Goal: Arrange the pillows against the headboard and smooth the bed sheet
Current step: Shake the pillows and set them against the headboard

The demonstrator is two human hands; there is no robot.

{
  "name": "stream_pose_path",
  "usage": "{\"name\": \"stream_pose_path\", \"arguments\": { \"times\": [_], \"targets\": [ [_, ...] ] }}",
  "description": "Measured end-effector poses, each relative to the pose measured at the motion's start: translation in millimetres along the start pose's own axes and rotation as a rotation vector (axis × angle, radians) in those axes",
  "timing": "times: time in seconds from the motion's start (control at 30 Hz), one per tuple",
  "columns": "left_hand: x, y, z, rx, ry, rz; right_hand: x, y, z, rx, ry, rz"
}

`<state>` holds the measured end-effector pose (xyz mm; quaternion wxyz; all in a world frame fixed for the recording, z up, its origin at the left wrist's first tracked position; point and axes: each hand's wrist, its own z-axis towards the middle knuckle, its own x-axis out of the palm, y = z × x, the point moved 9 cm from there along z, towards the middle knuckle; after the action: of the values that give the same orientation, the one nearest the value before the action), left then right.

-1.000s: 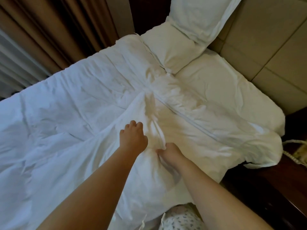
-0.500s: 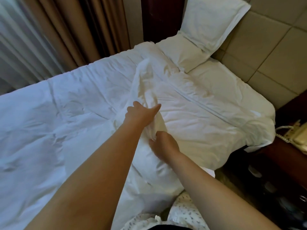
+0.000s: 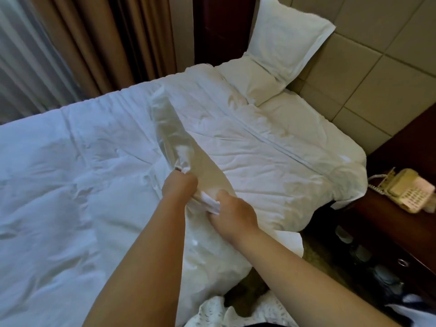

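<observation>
A white sheet (image 3: 70,185) covers the bed, wrinkled all over. Near the bed's side edge my left hand (image 3: 180,186) and my right hand (image 3: 232,214) both grip a bunched fold of the sheet (image 3: 172,133), which rises as a ridge running away from me. One white pillow (image 3: 286,35) leans upright against the beige padded headboard (image 3: 377,74). A second pillow (image 3: 251,82) lies flat in front of it. Both pillows sit at the far corner of the bed.
Brown curtains (image 3: 99,43) hang beyond the bed's far side. A dark wooden nightstand (image 3: 401,232) stands at the right with a cream telephone (image 3: 408,192) on it. White patterned fabric (image 3: 212,312) shows at the bottom edge.
My hands went from pressing on the sheet to gripping a fold and lifting it into a ridge. The view shifted toward the nightstand, bringing the telephone into sight.
</observation>
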<state>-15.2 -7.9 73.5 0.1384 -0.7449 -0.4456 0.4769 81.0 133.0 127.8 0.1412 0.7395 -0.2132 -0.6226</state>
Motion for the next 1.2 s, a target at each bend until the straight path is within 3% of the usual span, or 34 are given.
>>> {"name": "stream_pose_path", "arguments": {
  "times": [0.1,0.2,0.4,0.5,0.77,1.07,1.2],
  "targets": [
    [3,10,-8,-0.066,0.001,-0.259,2,-15,0,0.099,0.02,-0.16],
    [16,2,-20,-0.083,0.008,-0.387,12,-41,-1,0.193,0.096,-0.152],
    [55,-47,-56,-0.087,-0.013,-0.666,-28,-96,17,0.237,0.031,0.149],
    [67,-94,-76,-0.008,-0.059,-0.758,-70,-118,22,0.238,-0.031,0.289],
    [85,-231,-160,0.271,-0.243,-0.809,-202,-166,15,0.058,-0.163,0.622],
    [88,-393,-274,0.653,-0.306,-1.054,-392,-195,10,-0.244,-0.451,0.587],
    [92,-457,-298,0.766,-0.289,-1.152,-478,-202,5,-0.366,-0.651,0.455]
  ]
}}
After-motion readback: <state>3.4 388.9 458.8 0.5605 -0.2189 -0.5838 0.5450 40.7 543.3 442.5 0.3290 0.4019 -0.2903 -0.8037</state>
